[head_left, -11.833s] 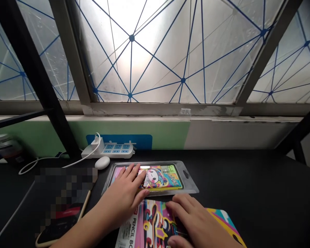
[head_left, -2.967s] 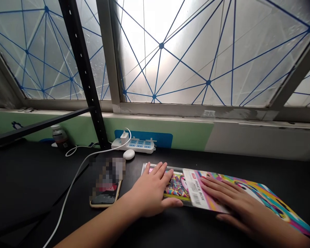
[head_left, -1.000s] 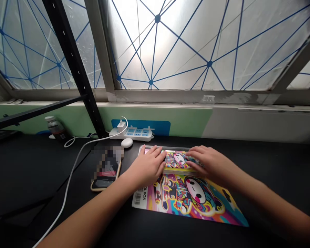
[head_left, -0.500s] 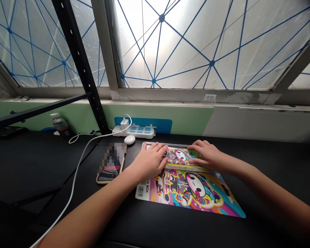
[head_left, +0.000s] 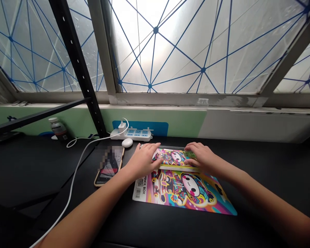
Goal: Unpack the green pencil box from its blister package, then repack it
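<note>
A colourful pencil box (head_left: 170, 157) with a cartoon character on its lid lies across the upper part of a matching printed card (head_left: 188, 193). The words "PENCIL BOX" and a barcode show on the card's left edge. My left hand (head_left: 144, 159) holds the box's left end, thumb along the near side and fingers over the top. At the right end, my right hand (head_left: 203, 156) grips the box the same way, with fingers curled over its far edge. Both palms hide the ends of the box.
Left of the card lie a phone (head_left: 110, 168) and a small white rounded case (head_left: 127, 143). Behind them stands a white power strip (head_left: 131, 133) with a plugged-in charger. Its white cable (head_left: 76, 172) runs over my left forearm. A bottle (head_left: 59, 129) and black metal post (head_left: 79, 62) are farther left.
The view has tilted up and shifted slightly right. My left hand has slid a little left along the box, uncovering more of its lid. My right hand keeps its hold.
</note>
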The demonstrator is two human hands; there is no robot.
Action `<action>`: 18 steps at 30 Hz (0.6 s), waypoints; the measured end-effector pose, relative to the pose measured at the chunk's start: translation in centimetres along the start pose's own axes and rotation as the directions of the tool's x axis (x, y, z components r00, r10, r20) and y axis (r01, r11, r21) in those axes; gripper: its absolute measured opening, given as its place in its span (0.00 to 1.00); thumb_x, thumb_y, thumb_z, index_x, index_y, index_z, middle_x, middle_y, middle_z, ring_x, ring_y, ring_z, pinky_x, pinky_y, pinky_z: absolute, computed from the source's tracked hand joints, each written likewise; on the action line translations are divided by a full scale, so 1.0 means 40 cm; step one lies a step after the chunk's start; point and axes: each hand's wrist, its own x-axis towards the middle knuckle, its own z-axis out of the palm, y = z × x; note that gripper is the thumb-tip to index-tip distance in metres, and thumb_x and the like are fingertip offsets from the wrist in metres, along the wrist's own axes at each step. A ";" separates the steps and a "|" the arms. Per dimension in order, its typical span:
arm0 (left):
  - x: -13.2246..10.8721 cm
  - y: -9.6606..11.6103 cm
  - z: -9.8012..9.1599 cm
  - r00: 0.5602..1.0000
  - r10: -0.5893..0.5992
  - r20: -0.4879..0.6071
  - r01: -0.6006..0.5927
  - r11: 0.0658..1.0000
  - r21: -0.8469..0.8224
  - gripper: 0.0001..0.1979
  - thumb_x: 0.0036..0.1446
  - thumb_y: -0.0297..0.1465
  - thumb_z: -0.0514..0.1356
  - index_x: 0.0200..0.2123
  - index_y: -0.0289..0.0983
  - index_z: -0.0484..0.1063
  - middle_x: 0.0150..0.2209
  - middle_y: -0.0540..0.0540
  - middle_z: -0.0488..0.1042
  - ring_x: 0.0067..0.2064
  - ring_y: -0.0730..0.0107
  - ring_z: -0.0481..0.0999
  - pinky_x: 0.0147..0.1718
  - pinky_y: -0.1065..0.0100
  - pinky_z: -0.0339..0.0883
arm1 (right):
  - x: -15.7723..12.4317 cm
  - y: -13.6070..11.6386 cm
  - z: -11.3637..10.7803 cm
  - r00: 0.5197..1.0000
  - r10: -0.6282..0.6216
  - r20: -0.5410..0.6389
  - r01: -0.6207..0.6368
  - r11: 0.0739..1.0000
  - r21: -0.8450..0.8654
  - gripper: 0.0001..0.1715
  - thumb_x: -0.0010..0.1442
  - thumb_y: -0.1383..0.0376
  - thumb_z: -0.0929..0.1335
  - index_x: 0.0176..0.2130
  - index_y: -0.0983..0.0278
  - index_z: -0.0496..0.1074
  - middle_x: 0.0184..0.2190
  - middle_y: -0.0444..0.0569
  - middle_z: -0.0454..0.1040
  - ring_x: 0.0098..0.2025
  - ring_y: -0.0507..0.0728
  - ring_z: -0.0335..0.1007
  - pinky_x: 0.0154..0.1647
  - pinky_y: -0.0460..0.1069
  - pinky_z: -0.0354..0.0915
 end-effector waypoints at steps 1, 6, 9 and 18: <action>0.000 -0.002 0.002 1.000 0.000 0.003 0.000 1.000 0.002 0.28 0.67 0.43 0.55 0.66 0.41 0.57 0.65 0.40 0.66 0.66 0.51 0.62 0.64 0.37 0.48 | -0.002 0.000 0.000 1.000 -0.003 -0.002 0.003 1.000 0.003 0.21 0.65 0.48 0.65 0.48 0.60 0.70 0.52 0.55 0.72 0.52 0.66 0.68 0.50 0.60 0.64; 0.002 -0.002 0.003 1.000 0.020 -0.007 -0.020 0.999 0.026 0.29 0.67 0.44 0.56 0.66 0.41 0.57 0.65 0.40 0.66 0.66 0.50 0.61 0.64 0.36 0.47 | 0.004 0.005 0.005 0.995 -0.015 -0.098 0.016 1.000 0.011 0.18 0.66 0.49 0.65 0.39 0.61 0.69 0.52 0.56 0.72 0.53 0.66 0.68 0.52 0.62 0.65; 0.002 0.004 -0.008 0.997 0.050 -0.052 -0.047 0.997 0.058 0.31 0.65 0.45 0.58 0.66 0.42 0.57 0.66 0.39 0.65 0.66 0.49 0.61 0.65 0.36 0.46 | 0.004 0.000 -0.001 0.979 -0.065 -0.196 0.067 0.998 0.006 0.16 0.65 0.51 0.67 0.36 0.60 0.66 0.56 0.58 0.70 0.56 0.67 0.68 0.55 0.63 0.65; 0.014 -0.038 -0.039 0.938 0.133 -0.319 -0.148 0.989 -0.023 0.27 0.59 0.33 0.68 0.60 0.38 0.67 0.53 0.40 0.75 0.56 0.55 0.71 0.55 0.55 0.68 | -0.025 -0.080 -0.100 0.891 -0.314 -0.327 0.297 0.949 -0.102 0.08 0.66 0.62 0.67 0.34 0.58 0.65 0.46 0.56 0.79 0.52 0.65 0.75 0.49 0.60 0.71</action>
